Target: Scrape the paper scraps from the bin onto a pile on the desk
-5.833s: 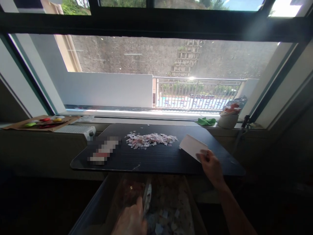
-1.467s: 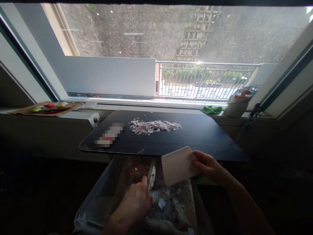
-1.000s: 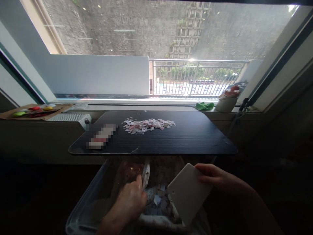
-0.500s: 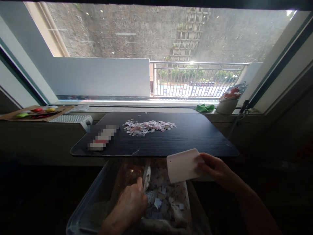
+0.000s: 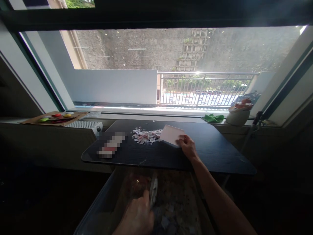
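Note:
My right hand (image 5: 187,146) grips a thin white plastic scraper (image 5: 171,133) with rounded corners. It tilts over the black tabletop (image 5: 166,158), at the right end of a pile of small torn paper scraps (image 5: 146,136), and covers part of that end. Below the table's front edge, my left hand (image 5: 137,212) is closed on the pale, speckled rim (image 5: 154,191) of an inner box. Dim paper scraps (image 5: 168,218) lie inside this box. The left fingertips are blurred and partly hidden.
A clear plastic bin (image 5: 94,205) surrounds the inner box. A pixelated item (image 5: 112,145) lies on the table's left. On the sill are a green cloth (image 5: 212,118), a pot with a bag (image 5: 238,116) and cardboard with colourful items (image 5: 55,118). A radiator (image 5: 85,125) stands left.
My right hand has carried the scraper from above the bin up and forward onto the table, to the pile's right end. The left hand keeps its hold. The view has tilted upward.

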`<act>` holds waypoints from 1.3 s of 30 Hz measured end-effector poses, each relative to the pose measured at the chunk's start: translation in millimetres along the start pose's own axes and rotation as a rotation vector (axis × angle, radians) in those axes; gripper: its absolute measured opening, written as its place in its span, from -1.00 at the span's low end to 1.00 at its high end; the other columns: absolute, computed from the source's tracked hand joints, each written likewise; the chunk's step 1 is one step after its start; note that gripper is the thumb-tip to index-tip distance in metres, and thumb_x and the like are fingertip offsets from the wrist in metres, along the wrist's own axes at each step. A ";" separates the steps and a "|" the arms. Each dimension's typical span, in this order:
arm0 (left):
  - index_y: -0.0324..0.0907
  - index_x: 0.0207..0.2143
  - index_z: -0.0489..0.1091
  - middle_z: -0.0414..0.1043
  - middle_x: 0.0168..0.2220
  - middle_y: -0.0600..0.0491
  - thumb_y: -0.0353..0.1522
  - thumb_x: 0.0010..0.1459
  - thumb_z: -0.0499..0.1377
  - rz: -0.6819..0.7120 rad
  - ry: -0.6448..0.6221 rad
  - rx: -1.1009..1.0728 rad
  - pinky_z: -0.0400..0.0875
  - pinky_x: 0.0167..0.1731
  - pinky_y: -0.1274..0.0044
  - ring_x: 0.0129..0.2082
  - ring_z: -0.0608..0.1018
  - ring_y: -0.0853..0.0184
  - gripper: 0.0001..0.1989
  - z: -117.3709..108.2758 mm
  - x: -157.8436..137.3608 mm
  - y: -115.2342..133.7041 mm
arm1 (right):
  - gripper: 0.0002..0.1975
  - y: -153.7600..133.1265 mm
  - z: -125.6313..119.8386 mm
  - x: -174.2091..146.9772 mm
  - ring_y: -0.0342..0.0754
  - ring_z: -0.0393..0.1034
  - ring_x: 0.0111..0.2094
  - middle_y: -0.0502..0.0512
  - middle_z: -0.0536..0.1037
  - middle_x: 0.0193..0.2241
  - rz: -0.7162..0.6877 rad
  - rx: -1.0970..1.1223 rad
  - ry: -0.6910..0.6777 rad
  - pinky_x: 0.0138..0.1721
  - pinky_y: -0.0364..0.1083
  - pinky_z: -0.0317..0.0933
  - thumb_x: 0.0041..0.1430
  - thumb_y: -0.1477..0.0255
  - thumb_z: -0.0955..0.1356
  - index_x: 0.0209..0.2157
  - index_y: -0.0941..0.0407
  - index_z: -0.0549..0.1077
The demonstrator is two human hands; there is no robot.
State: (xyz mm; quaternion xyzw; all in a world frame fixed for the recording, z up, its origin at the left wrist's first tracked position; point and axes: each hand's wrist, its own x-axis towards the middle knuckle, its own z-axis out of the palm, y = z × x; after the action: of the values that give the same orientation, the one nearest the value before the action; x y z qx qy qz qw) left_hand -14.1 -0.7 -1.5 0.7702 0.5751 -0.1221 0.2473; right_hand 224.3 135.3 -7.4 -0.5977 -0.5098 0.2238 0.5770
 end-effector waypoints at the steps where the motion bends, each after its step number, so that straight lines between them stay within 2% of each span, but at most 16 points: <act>1: -0.32 -0.05 0.14 0.41 -0.22 -0.14 -0.43 -0.04 -0.07 0.001 -0.006 0.001 0.27 -0.26 0.43 -0.20 0.45 0.16 -0.57 -0.1 0.4 -0.1 | -0.73 -0.1 2.7 1.4 -0.11 0.39 -0.43 0.05 0.49 -0.43 -0.003 -0.012 0.001 -0.38 -0.12 0.23 -0.10 0.33 0.24 -0.32 0.15 0.35; 10: -0.32 -0.06 0.18 0.42 -0.25 -0.15 -0.47 -0.04 -0.07 0.015 0.047 0.037 0.29 -0.26 0.44 -0.22 0.46 0.19 -0.58 2.7 0.6 -0.7 | -0.72 -7.7 -2.3 -9.2 -0.10 0.35 -0.43 0.06 0.47 -0.42 -0.006 -0.058 0.072 -0.40 -0.12 0.20 -0.09 0.34 0.22 -0.31 0.15 0.35; 16: -0.37 -0.04 0.15 0.42 -0.26 -0.18 -0.45 -0.06 -0.06 0.021 0.034 0.016 0.31 -0.26 0.38 -0.23 0.46 0.12 -0.55 4.6 3.2 -2.4 | -0.73 -9.1 0.2 -12.4 -0.11 0.32 -0.44 0.03 0.45 -0.45 -0.025 -0.001 -0.060 -0.42 -0.14 0.19 -0.09 0.35 0.23 -0.31 0.15 0.36; 22: -0.41 0.05 0.04 0.39 -0.18 -0.23 -0.45 -0.05 -0.05 0.007 0.013 0.035 0.29 -0.21 0.35 -0.18 0.44 0.11 -0.45 4.0 4.6 -1.9 | -0.72 -8.1 -2.6 -13.4 -0.12 0.25 -0.47 0.01 0.42 -0.47 -0.017 -0.065 -0.002 -0.44 -0.15 0.14 -0.11 0.39 0.20 -0.32 0.16 0.38; 29: -0.37 0.03 0.07 0.41 -0.19 -0.19 -0.46 -0.08 -0.02 -0.026 -0.035 0.062 0.31 -0.22 0.36 -0.20 0.46 0.13 -0.46 2.8 10.0 -2.6 | -0.73 -5.1 -1.9 -12.1 -0.12 0.20 -0.52 0.01 0.39 -0.51 -0.005 -0.117 0.142 -0.49 -0.15 0.09 -0.12 0.39 0.19 -0.35 0.15 0.38; 33: -0.33 0.00 0.12 0.41 -0.19 -0.19 -0.45 -0.08 -0.02 0.001 -0.038 0.096 0.32 -0.26 0.40 -0.20 0.46 0.14 -0.49 2.4 10.7 -3.3 | -0.76 -5.1 -1.6 -12.2 -0.12 0.20 -0.51 -0.01 0.39 -0.54 -0.034 -0.078 0.102 -0.47 -0.16 0.09 -0.14 0.40 0.19 -0.40 0.15 0.38; 39: -0.34 0.07 0.04 0.38 -0.17 -0.17 -0.40 -0.03 -0.06 0.008 -0.047 0.110 0.29 -0.25 0.46 -0.17 0.44 0.19 -0.45 7.0 12.9 -10.8 | -0.74 -9.0 -1.4 -13.1 -0.13 0.22 -0.49 0.00 0.40 -0.52 -0.026 -0.009 0.095 -0.48 -0.16 0.10 -0.14 0.41 0.18 -0.37 0.16 0.38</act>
State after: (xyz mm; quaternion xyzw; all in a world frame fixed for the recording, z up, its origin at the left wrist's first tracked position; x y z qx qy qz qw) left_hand -19.6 8.6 -16.1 0.7819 0.5583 -0.1704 0.2187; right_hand 217.3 121.6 -3.0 -0.6035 -0.4904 0.1854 0.6007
